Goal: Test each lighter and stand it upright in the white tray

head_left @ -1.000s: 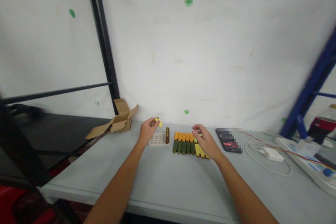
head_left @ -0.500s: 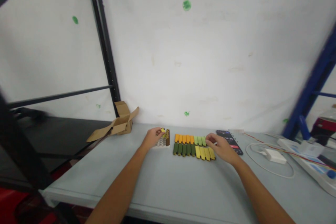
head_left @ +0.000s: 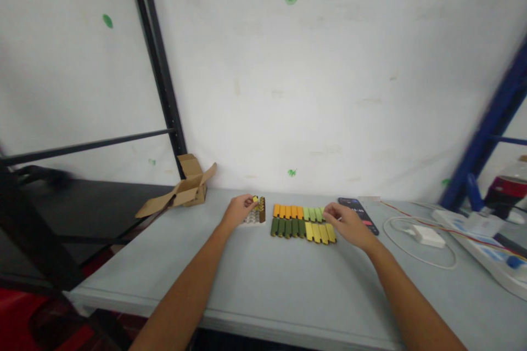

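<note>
In the head view my left hand (head_left: 237, 211) pinches a small yellow piece with a dark end (head_left: 256, 199) just above a white slotted holder (head_left: 250, 220). Dark brown pieces with yellowish marks (head_left: 262, 209) stand upright along the holder's right side. My right hand (head_left: 345, 224) has its fingers curled together at the right end of the light green strips (head_left: 313, 214); whether a strip is between the fingertips is hidden. Orange strips (head_left: 288, 211) lie left of the light green ones. In front are dark green strips (head_left: 288, 227) and olive-yellow strips (head_left: 320, 232), side by side.
An opened cardboard box (head_left: 191, 189) sits at the table's back left. Behind my right hand lies a phone (head_left: 362, 216). Farther right are a white adapter (head_left: 428, 236) with its cable, a power strip (head_left: 489, 252) and a bottle (head_left: 504, 189). A white wall (head_left: 263, 93) rises behind the table.
The view has shifted slightly, so the table things appear a little higher. Both hands stay at nearly the same places, the left one still with the yellow piece.
</note>
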{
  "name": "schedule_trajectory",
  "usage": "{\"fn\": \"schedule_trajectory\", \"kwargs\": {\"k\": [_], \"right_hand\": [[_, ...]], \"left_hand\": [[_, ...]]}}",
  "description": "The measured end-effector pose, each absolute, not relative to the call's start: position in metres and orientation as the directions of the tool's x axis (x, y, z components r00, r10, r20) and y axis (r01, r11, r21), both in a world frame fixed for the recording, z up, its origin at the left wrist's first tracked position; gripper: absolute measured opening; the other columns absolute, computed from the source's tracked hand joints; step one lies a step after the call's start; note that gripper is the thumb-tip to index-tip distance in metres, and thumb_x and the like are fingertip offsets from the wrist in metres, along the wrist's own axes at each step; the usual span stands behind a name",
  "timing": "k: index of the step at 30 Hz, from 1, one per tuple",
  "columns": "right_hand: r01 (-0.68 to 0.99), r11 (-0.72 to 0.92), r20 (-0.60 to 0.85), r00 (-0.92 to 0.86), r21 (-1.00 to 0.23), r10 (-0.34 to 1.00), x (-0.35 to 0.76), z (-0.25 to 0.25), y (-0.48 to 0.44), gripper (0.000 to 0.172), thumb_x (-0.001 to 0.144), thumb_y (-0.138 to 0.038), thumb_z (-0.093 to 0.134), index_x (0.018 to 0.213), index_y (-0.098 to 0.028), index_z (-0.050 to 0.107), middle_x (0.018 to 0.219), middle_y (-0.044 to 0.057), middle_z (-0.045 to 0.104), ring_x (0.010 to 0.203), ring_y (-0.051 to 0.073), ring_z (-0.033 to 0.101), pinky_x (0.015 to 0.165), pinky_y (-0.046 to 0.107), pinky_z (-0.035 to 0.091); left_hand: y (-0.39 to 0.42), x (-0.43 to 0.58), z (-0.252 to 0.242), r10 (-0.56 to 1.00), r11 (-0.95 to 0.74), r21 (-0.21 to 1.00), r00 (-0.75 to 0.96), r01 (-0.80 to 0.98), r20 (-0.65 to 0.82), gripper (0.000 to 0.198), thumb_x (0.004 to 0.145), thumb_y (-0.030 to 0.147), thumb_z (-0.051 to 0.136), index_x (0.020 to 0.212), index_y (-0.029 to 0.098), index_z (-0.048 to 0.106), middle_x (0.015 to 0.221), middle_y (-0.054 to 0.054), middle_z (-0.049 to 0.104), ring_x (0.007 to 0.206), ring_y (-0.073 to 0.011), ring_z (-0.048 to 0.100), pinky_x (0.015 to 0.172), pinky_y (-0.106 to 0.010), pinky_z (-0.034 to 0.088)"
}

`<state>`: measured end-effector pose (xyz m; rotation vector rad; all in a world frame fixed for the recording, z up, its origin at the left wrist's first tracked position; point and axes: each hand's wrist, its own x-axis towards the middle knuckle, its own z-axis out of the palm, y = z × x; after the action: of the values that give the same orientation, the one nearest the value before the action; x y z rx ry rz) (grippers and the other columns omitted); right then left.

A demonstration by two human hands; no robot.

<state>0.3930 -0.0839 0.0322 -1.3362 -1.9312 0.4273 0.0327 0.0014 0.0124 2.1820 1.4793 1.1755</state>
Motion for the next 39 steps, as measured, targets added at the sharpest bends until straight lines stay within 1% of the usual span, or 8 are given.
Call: {"fn": "schedule_trajectory", "kwargs": {"k": [7, 12, 20, 26, 30, 32, 35, 39], "right_hand": [[0.788, 0.388, 0.363, -0.225, -0.479, 0.904, 0.415, 0.036, -0.086, 0.018, 0.082, -0.017, 0.049, 0.087, -0.017, 0.067, 0.079, 0.006, 0.069, 0.074, 0.019, 0.062, 0.070, 0.030, 0.045], [0.768, 0.421, 0.191, -0.377, -0.484, 0.906, 0.425, 0.024, -0.088, 0.048, 0.062, 0.003, 0.048, 0.098, -0.017, 0.073, 0.104, 0.008, 0.072, 0.092, 0.020, 0.064, 0.085, 0.031, 0.048], [0.751, 0.416, 0.220, -0.354, -0.512, 0.909, 0.424, 0.012, -0.083, 0.052, 0.060, 0.005, 0.049, 0.096, -0.020, 0.076, 0.104, 0.007, 0.067, 0.091, 0.020, 0.062, 0.087, 0.031, 0.048], [0.813, 0.355, 0.213, -0.287, -0.462, 0.934, 0.424, 0.013, -0.084, 0.036, 0.064, 0.000, 0.059, 0.086, -0.021, 0.078, 0.091, 0.008, 0.069, 0.091, 0.023, 0.062, 0.089, 0.034, 0.047], [0.837, 0.383, 0.227, -0.315, -0.392, 0.922, 0.429, 0.015, -0.085, 0.017, 0.076, -0.015, 0.063, 0.086, -0.017, 0.076, 0.091, 0.012, 0.070, 0.094, 0.027, 0.061, 0.089, 0.036, 0.045], [0.855, 0.355, 0.214, -0.292, -0.377, 0.932, 0.430, 0.018, -0.085, 0.018, 0.085, -0.020, 0.056, 0.080, -0.015, 0.072, 0.087, 0.014, 0.070, 0.087, 0.025, 0.062, 0.083, 0.035, 0.046], [0.848, 0.275, 0.221, -0.193, -0.454, 0.956, 0.426, 0.026, -0.085, 0.023, 0.090, -0.022, 0.049, 0.074, -0.016, 0.064, 0.080, 0.014, 0.070, 0.075, 0.021, 0.063, 0.072, 0.030, 0.046], [0.606, 0.271, 0.214, -0.167, -0.748, 0.962, 0.409, 0.035, -0.086, 0.016, 0.088, -0.025, 0.046, 0.078, -0.018, 0.056, 0.078, 0.008, 0.070, 0.066, 0.016, 0.064, 0.060, 0.026, 0.048]], "left_hand": [[0.001, 0.032, 0.013, 0.855, -0.471, 0.479, 0.251, 0.741, 0.453, 0.026, 0.083, 0.041, 0.053, 0.077, 0.020, 0.067, 0.076, -0.004, 0.072, 0.074, -0.0189, 0.066, 0.069, -0.026, 0.045], [-0.001, 0.035, 0.017, 0.873, -0.435, 0.495, 0.217, 0.752, 0.438, 0.030, 0.080, 0.045, 0.053, 0.073, 0.020, 0.067, 0.078, -0.006, 0.073, 0.078, -0.0223, 0.066, 0.072, -0.029, 0.046], [-0.001, 0.031, 0.019, 0.885, -0.450, 0.624, 0.224, 0.639, 0.409, 0.031, 0.073, 0.049, 0.060, 0.078, 0.021, 0.073, 0.084, -0.005, 0.076, 0.085, -0.0253, 0.067, 0.084, -0.033, 0.050], [0.005, 0.026, 0.012, 0.885, -0.462, 0.639, 0.272, 0.616, 0.378, 0.034, 0.073, 0.047, 0.062, 0.087, 0.020, 0.076, 0.093, -0.006, 0.077, 0.093, -0.0277, 0.067, 0.090, -0.035, 0.049], [0.005, 0.026, 0.012, 0.889, -0.457, 0.631, 0.297, 0.627, 0.349, 0.040, 0.077, 0.052, 0.058, 0.091, 0.019, 0.075, 0.096, -0.007, 0.076, 0.093, -0.0276, 0.067, 0.090, -0.036, 0.048], [0.004, 0.025, 0.014, 0.898, -0.439, 0.644, 0.280, 0.627, 0.339, 0.046, 0.079, 0.057, 0.055, 0.097, 0.018, 0.074, 0.098, -0.008, 0.076, 0.094, -0.0275, 0.066, 0.091, -0.036, 0.048], [0.005, 0.021, 0.014, 0.907, -0.420, 0.687, 0.256, 0.593, 0.334, 0.052, 0.083, 0.060, 0.049, 0.106, 0.019, 0.071, 0.105, -0.008, 0.075, 0.101, -0.0275, 0.065, 0.096, -0.037, 0.046], [0.012, 0.012, 0.008, 0.923, -0.382, 0.714, 0.196, 0.587, 0.332, 0.061, 0.089, 0.064, 0.036, 0.110, 0.018, 0.069, 0.104, -0.009, 0.074, 0.103, -0.0271, 0.065, 0.098, -0.038, 0.045]]}}
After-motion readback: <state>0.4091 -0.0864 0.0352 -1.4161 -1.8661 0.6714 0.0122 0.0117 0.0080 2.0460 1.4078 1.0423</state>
